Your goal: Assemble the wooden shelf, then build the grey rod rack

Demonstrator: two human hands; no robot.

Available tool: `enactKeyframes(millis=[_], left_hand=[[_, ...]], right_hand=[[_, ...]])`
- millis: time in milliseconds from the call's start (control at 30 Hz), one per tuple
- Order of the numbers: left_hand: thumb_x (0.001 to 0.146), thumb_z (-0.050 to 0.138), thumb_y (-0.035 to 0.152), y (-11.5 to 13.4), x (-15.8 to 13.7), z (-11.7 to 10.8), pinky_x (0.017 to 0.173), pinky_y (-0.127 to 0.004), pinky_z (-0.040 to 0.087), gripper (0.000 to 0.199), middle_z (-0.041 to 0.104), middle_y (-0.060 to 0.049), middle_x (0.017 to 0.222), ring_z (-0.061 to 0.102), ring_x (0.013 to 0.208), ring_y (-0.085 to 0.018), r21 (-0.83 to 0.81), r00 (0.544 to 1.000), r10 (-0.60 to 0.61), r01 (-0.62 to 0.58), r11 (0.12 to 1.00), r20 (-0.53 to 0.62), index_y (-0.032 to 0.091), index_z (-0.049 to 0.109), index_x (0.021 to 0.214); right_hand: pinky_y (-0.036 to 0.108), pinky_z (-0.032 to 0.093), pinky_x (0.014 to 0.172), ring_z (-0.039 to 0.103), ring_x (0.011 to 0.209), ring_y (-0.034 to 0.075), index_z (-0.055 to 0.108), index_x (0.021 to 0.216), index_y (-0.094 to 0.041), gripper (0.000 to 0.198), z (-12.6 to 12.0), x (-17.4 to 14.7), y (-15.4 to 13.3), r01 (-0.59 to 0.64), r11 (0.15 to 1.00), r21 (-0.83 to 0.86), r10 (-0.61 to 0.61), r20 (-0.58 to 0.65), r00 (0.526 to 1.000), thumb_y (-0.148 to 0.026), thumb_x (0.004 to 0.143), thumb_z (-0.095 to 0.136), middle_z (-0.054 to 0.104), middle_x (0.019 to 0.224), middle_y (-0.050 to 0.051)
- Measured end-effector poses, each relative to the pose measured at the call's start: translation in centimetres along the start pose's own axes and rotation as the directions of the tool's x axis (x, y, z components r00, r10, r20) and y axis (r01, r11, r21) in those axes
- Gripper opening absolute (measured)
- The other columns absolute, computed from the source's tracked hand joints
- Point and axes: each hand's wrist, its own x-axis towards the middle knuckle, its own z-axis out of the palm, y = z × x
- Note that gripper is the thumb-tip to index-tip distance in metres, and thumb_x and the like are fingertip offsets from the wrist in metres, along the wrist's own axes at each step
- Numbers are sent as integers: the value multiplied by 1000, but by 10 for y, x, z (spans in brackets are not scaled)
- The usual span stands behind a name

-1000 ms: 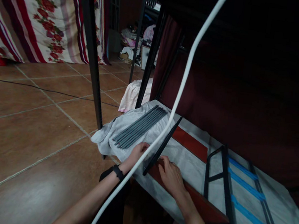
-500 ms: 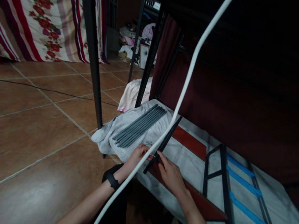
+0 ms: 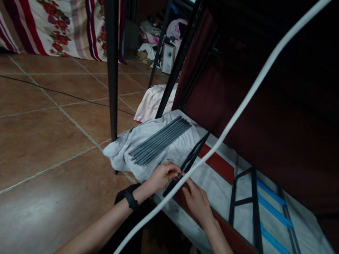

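Both hands pinch the dark rod [image 3: 188, 163] at frame centre: left hand [image 3: 163, 176] steadies, right hand [image 3: 197, 199] braces it.

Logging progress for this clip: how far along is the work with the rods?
Set aside: a bundle of grey rods lies together on the grey cloth. In hand: the left hand and right hand meet on the near end of the dark rods. Untouched: the black frame with blue straps.
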Motion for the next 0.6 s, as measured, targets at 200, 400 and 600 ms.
enactKeyframes(millis=[200, 400, 600], left_hand=[[70, 73, 21, -5, 2, 6, 65, -27, 49, 13, 67, -2, 73, 61, 67, -15, -215, 978, -193, 172, 961, -80, 17, 72, 82], [59, 80, 18, 2, 1, 5, 63, -26, 47, 17, 67, -1, 66, 60, 61, -13, -314, 953, -288, 246, 917, -94, 15, 71, 73], [55, 82, 20, -2, 4, 8, 60, -25, 46, 17, 66, 0, 62, 58, 57, -12, -340, 953, -292, 248, 907, -82, 16, 70, 67]], right_hand=[[41, 49, 103, 64, 121, 23, 37, 150, -29, 56, 0, 1, -4, -92, 996, 7, 92, -5, 996, -23, 95, 44, 66, 134, 3], [38, 49, 95, 69, 110, 23, 36, 142, -29, 49, -2, 1, -11, -135, 990, 36, 135, 2, 991, -23, 94, 45, 70, 125, 2], [34, 47, 92, 69, 108, 21, 41, 128, -28, 36, -6, 0, -16, -125, 986, 108, 127, -6, 992, -21, 93, 45, 73, 116, 2]])
